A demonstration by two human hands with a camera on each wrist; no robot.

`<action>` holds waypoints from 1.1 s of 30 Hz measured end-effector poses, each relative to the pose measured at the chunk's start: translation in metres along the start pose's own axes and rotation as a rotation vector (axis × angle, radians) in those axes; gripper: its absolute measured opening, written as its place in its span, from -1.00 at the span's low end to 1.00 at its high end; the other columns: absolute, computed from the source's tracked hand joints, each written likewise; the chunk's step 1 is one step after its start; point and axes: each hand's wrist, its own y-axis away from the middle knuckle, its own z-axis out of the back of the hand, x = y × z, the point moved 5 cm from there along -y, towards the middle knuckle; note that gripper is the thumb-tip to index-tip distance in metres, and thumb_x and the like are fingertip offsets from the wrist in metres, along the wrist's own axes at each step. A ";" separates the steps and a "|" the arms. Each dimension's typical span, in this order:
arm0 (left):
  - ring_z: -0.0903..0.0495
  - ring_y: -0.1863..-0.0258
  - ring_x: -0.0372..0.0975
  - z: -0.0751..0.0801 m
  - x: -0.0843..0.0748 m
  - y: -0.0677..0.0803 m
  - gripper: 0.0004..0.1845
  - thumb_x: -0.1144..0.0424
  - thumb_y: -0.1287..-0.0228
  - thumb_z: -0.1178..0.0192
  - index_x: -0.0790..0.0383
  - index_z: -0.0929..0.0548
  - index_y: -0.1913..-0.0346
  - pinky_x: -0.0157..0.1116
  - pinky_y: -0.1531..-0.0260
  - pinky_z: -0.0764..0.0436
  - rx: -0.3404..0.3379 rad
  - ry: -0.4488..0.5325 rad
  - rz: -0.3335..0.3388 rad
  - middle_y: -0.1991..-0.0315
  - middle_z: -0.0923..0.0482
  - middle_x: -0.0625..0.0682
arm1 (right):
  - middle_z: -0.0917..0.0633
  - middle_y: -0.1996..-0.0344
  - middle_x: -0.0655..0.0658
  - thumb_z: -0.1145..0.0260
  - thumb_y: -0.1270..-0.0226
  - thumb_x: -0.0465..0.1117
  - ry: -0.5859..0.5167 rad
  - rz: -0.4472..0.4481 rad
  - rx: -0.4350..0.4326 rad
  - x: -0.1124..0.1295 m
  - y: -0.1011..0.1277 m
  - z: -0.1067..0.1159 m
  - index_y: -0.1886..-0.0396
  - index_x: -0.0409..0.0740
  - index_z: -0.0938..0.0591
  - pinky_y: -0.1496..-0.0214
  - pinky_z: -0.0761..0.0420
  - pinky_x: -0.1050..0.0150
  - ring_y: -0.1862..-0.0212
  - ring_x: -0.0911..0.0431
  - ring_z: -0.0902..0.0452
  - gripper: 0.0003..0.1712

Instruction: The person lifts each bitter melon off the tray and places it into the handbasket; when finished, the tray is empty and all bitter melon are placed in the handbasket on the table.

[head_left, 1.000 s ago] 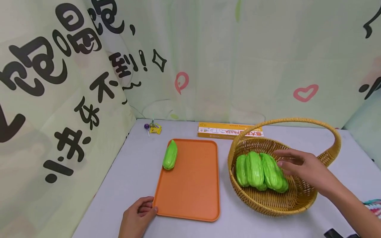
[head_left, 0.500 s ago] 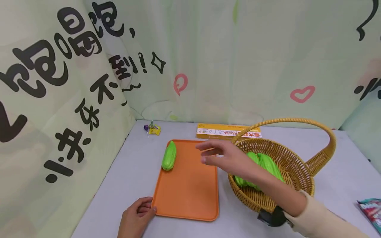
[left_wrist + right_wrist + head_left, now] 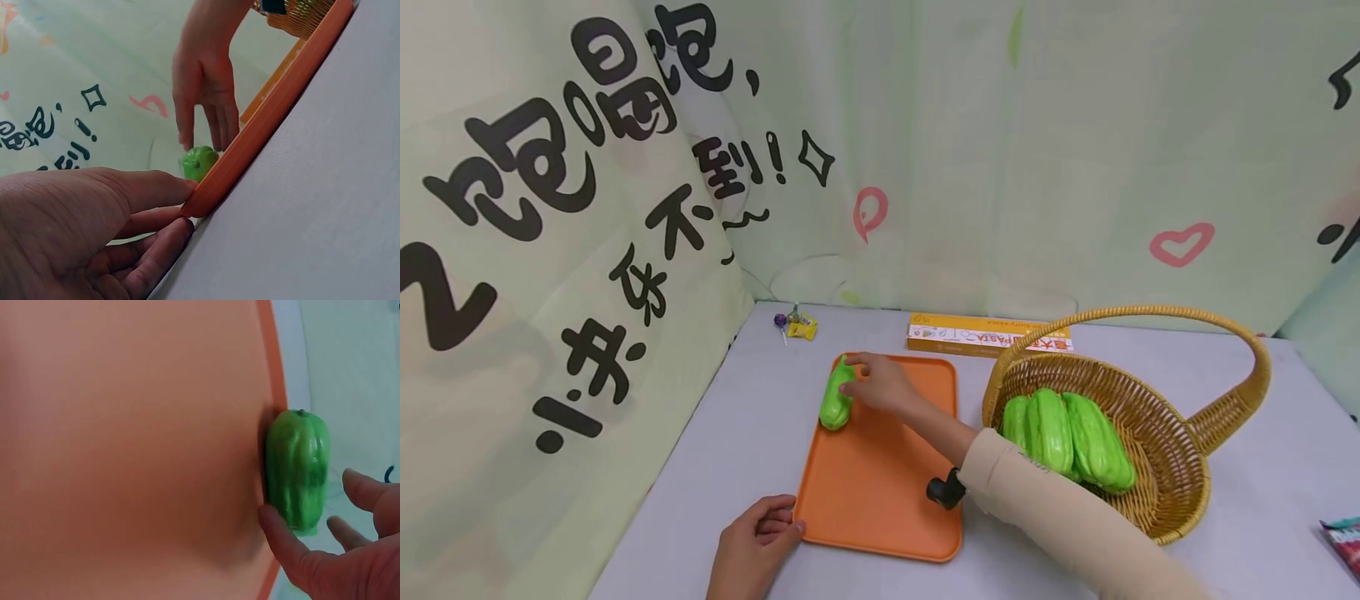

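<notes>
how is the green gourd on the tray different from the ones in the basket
The gourd on the tray lies alone at the left rim of the flat orange tray; the gourds in the basket lie three side by side in the wicker basket. The right hand reaches the tray gourd with open fingers, thumb against it; no hand is at the basket gourds. The tray gourd looks slimmer from the head view. All share a bright green, ridged, glossy skin.

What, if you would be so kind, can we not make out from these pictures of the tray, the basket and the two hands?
- Head view: the right hand covers part of the green vegetable on the orange tray; contact unclear.
- Head view: print on the yellow box is too small to read.
- Head view: the packet is cut off by the right edge.
- Left wrist view: the left hand hides the tray corner.
</notes>
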 end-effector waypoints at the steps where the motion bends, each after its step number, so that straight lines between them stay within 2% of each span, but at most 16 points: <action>1: -0.58 0.31 -0.25 -0.001 0.000 0.000 -0.55 0.05 -0.12 -0.48 0.21 -0.69 -0.01 -0.38 0.29 -0.61 0.000 -0.002 0.004 0.29 -0.60 -0.06 | -0.54 -0.22 -0.26 -0.40 -0.32 -0.14 0.002 0.001 -0.001 -0.002 -0.003 -0.002 -0.31 -0.13 -0.53 0.01 -0.58 0.04 -0.21 -0.15 -0.46 -0.42; 5: -0.58 0.31 -0.25 -0.003 0.001 -0.001 -0.55 0.05 -0.12 -0.48 0.20 -0.69 -0.02 -0.38 0.29 -0.61 0.005 -0.011 0.017 0.29 -0.60 -0.06 | -0.63 -0.07 -0.25 -0.42 -0.31 -0.16 0.003 0.004 -0.003 -0.007 -0.011 -0.009 -0.29 -0.16 -0.55 0.23 -0.61 0.18 -0.01 -0.08 -0.58 -0.43; 9: -0.58 0.31 -0.25 -0.004 0.001 -0.002 -0.54 0.04 -0.11 -0.48 0.21 -0.69 -0.02 -0.38 0.29 -0.61 0.006 -0.012 0.011 0.29 -0.60 -0.06 | -0.65 0.01 -0.27 -0.44 -0.29 -0.18 -0.029 -0.005 -0.016 -0.009 -0.013 -0.011 -0.28 -0.18 -0.55 0.39 -0.61 0.25 0.11 -0.02 -0.63 -0.42; 17: -0.59 0.32 -0.25 -0.003 0.001 -0.002 -0.58 0.08 -0.11 -0.49 0.20 -0.70 0.01 -0.39 0.29 -0.61 -0.009 0.000 -0.012 0.30 -0.61 -0.07 | -0.66 0.06 -0.30 -0.47 -0.21 -0.29 -0.179 -0.038 0.020 -0.004 -0.004 -0.009 -0.20 -0.17 -0.62 0.32 -0.70 0.09 0.31 -0.11 -0.68 -0.47; 19: -0.59 0.32 -0.25 -0.003 0.001 -0.002 -0.59 0.10 -0.11 -0.49 0.20 -0.70 0.01 -0.38 0.29 -0.61 -0.010 0.005 -0.013 0.30 -0.61 -0.06 | -0.65 0.03 -0.27 -0.47 -0.21 -0.28 -0.196 -0.031 0.036 -0.001 0.003 -0.006 -0.21 -0.14 -0.62 0.28 -0.70 0.07 0.27 -0.08 -0.68 -0.47; 22: -0.59 0.32 -0.25 -0.005 0.001 -0.002 -0.59 0.12 -0.11 -0.49 0.21 -0.70 0.01 -0.39 0.28 -0.61 -0.007 0.003 -0.013 0.30 -0.61 -0.06 | -0.61 -0.07 -0.24 -0.46 -0.23 -0.27 -0.241 0.000 0.070 0.006 0.022 0.003 -0.22 -0.09 -0.62 0.19 -0.69 0.00 0.08 -0.05 -0.64 -0.47; 25: -0.59 0.32 -0.26 -0.005 0.001 -0.002 -0.59 0.12 -0.11 -0.49 0.21 -0.70 0.01 -0.39 0.29 -0.61 -0.013 -0.010 -0.018 0.30 -0.61 -0.07 | -0.57 -0.14 -0.21 -0.45 -0.25 -0.27 -0.293 0.062 0.122 0.013 0.051 0.018 -0.24 -0.03 -0.60 0.15 -0.69 -0.03 -0.03 0.01 -0.60 -0.47; 30: -0.60 0.32 -0.26 -0.001 0.000 0.001 -0.60 0.13 -0.10 -0.49 0.20 -0.71 0.01 -0.40 0.28 -0.63 -0.022 0.002 -0.027 0.29 -0.62 -0.07 | -0.58 -0.14 -0.18 -0.45 -0.24 -0.27 -0.359 0.107 0.177 0.020 0.111 0.055 -0.25 0.01 -0.60 0.16 -0.70 0.00 0.01 -0.02 -0.65 -0.44; 33: -0.60 0.32 -0.26 0.000 -0.001 0.001 -0.59 0.12 -0.11 -0.49 0.21 -0.71 0.00 -0.40 0.28 -0.63 -0.016 0.006 -0.032 0.29 -0.62 -0.06 | -0.60 -0.12 -0.13 -0.47 -0.24 -0.21 -0.291 0.111 0.157 0.019 0.150 0.084 -0.24 0.07 -0.60 0.17 -0.70 0.07 -0.03 -0.01 -0.62 -0.46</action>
